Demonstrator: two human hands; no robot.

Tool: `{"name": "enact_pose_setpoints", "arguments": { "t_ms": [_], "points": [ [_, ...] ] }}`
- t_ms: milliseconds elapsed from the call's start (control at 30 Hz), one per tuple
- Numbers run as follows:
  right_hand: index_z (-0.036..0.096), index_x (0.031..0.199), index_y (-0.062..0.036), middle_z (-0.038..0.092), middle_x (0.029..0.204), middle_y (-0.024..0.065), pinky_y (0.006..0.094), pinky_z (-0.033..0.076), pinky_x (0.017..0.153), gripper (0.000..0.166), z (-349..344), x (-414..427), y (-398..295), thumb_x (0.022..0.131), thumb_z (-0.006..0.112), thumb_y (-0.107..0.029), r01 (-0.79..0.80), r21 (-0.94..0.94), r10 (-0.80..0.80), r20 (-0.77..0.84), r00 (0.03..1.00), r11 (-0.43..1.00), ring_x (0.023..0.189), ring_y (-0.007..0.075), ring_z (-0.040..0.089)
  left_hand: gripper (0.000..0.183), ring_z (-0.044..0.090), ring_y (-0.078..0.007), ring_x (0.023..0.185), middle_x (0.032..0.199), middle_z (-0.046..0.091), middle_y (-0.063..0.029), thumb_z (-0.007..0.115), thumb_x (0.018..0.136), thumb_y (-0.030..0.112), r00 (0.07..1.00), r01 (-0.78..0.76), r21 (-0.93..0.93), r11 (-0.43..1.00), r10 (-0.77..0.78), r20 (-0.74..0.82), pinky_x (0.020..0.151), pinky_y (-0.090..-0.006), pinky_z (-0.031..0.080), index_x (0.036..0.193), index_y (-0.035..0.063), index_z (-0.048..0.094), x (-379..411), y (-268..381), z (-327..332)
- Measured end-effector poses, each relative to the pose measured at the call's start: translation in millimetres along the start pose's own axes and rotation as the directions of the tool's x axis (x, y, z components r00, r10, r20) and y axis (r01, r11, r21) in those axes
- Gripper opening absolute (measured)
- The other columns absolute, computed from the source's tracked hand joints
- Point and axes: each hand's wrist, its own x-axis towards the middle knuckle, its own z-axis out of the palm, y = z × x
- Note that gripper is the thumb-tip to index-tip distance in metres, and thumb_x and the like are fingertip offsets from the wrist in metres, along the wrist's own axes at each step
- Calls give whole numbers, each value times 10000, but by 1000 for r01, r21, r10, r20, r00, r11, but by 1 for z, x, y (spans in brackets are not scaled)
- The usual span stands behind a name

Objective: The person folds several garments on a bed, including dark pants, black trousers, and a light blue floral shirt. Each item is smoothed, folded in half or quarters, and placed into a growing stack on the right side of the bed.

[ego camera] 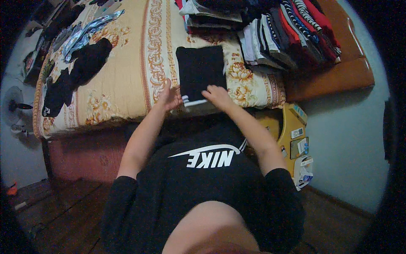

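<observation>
A black garment (201, 71), folded into a rectangle, lies flat on the bed's patterned cover (127, 79) near the front edge. White trim shows along its near end. My left hand (171, 98) is beside the garment's near left corner, with the palm turned inward and the fingers apart. Across the near right part of the cloth rests my right hand (218, 96), its fingertips on or just over the fabric. Slight blur hides whether those fingers pinch any cloth.
Folded clothes stand in a row (285, 38) at the right, beside a stack (212, 20) at the back. Loose dark clothing (79, 71) and a shiny blue garment (85, 35) lie at the left. A brown headboard (345, 63) and a yellow cabinet (288, 123) flank the right side.
</observation>
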Motion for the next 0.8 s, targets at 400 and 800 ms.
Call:
{"name": "enact_pose_setpoints", "arguments": {
  "t_ms": [400,800],
  "points": [
    [413,1095,45,432,1140,189,388,325,897,604,86,-56,-7,698,676,-325,-585,806,995,98,-18,-90,1045,289,417,653,542,-228,893,988,553,-152,685,680,386,609,-31,688,726,559,-563,758,-307,452,1099,-51,441,76,-27,81],
    [506,1051,14,569,999,125,353,477,793,312,-39,-37,-22,748,561,-38,40,623,555,663,503,-781,885,241,574,539,565,-196,820,976,545,-127,464,761,6,760,-66,501,863,369,-535,654,-310,495,1266,41,278,48,-12,97]
  ]
}}
